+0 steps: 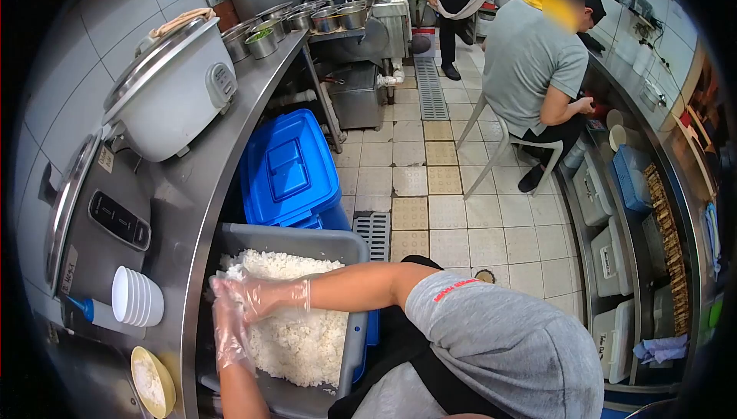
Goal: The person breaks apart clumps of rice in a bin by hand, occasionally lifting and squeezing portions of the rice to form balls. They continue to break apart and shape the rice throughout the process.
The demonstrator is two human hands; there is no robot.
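Observation:
Both my hands wear clear plastic gloves and meet at the left side of a grey bin [355, 246] filled with loose white cooked rice [303, 350]. My right hand [265, 296] reaches across the rice, its fingers closed against the other hand. Below it, my left hand [230, 331] comes up from the bottom edge of the view, also closed. The two are pressed together, and whatever lies between them is hidden. Rice shows right behind and beside the fingers.
Left, a steel counter [201, 219] bears rice cookers [173, 89], stacked white cups [138, 296] and a yellow bowl [153, 381]. Behind the bin stands a blue lidded container [288, 166]. A seated person [530, 66] and a standing person [458, 4] occupy the aisle; shelves line the right.

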